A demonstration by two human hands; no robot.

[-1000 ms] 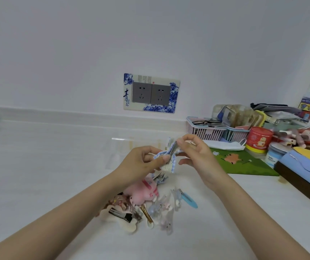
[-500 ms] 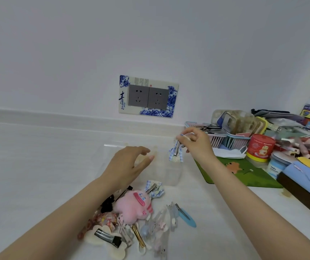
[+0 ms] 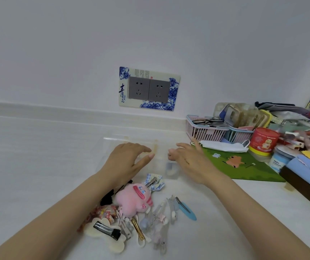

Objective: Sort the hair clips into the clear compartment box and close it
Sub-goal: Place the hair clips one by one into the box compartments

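While both hands hover over the clear compartment box, the sorting looks to be only at its beginning, because nearly all the hair clips lie in a loose heap on the white counter, near the person and just in front of the box. The box stands on the far side of the heap, close enough that each clip needs only a short reach, and its lid seems to be folded open toward the wall, though the transparent plastic makes this hard to confirm. One small pale and blue thing rests inside the near right compartment, probably a clip already put in. The left hand is spread open with fingers relaxed, holding nothing, above the left part of the box, probably to steady it. The right hand is over the right part, fingers loosely curled and the index finger stretched; nothing can be seen in its grip. In the heap, a pink plush clip lies in the middle, a checked bow clip just behind it, and a blue snap clip at the right edge. To the right, well apart, a green mat and pink basket hold unrelated things, so the work area is kept separate.
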